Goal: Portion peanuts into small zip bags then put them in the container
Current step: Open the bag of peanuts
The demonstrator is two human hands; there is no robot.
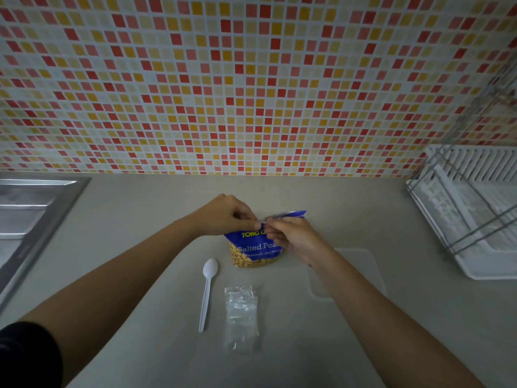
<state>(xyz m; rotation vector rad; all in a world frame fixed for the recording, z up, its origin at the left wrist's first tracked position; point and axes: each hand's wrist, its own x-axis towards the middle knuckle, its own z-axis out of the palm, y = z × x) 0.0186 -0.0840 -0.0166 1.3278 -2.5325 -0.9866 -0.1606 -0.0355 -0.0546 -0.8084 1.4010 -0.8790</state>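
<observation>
The peanut bag (256,249) stands upright at the centre of the counter (140,225), and its top edge is pinched from both sides. The left hand (223,215) is closed on the top edge at the bag's 10 o'clock corner; the right hand (293,236) is closed on the same edge just beside it, with a torn blue strip (288,214) running out toward 2 o'clock. The step in hand is judged to be the tearing open of the bag.

For a clean opening, the tear should be carried level along the top, with the left pinch kept close to the tear point so the film is not ripped downward into the nuts. The bag should be kept upright on the counter so nothing is spilled.

A white spoon (208,292) lies at 7 o'clock of the bag, near it, bowl toward the bag. A clear zip bag (242,317) lies flat at 6 o'clock, empty as far as can be seen. A clear container (363,264) is faintly seen at 3 to 4 o'clock, partly behind the right forearm. No portion has yet been made.
</observation>
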